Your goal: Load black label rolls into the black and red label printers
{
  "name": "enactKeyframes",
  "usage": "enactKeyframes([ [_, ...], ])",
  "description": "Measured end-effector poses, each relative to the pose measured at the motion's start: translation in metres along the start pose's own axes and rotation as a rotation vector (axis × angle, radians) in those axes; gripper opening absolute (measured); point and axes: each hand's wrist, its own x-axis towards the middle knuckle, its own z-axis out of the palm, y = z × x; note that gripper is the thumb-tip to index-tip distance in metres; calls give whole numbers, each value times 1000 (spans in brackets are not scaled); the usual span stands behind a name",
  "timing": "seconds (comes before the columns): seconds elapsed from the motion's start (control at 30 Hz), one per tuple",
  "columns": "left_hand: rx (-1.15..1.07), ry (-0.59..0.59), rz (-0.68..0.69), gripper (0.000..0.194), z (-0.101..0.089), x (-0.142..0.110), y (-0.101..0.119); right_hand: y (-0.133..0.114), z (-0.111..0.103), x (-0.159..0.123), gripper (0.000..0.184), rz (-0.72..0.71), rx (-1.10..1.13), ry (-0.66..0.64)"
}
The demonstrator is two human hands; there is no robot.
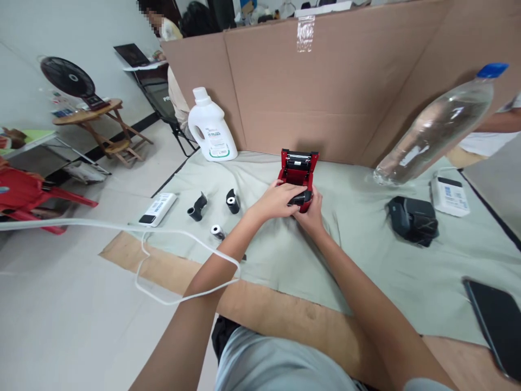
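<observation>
A small red and black device, which looks like a portable thermal printer (299,172), stands in front of me with its lid raised. My right hand (312,209) grips its right side and underside. Across its near left part lies my left hand (280,201), fingers bent over the front edge by a black part; whether a roll is under them is hidden. To the left are several black rolls: one partly unrolled (197,207), one upright (233,202), and one with a white core (217,232) beside my left forearm.
A white jug (211,127) and a large clear bottle (439,130) stand before a cardboard wall (301,87). White power banks (158,209) (450,195), a black device (412,220) and a phone (496,326) lie on the cloth. A white cable (163,301) crosses my left forearm.
</observation>
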Motion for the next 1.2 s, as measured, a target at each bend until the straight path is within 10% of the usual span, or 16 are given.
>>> enactKeyframes([
  [0.33,222,119,-139,45,-4,12,23,-2,-2,0,108,12,-15,-16],
  [0.93,126,472,-368,37,69,-33,41,3,-9,0,81,63,135,-59],
  [1.2,122,496,-359,36,77,-35,38,11,-25,79,69,327,301,-44],
])
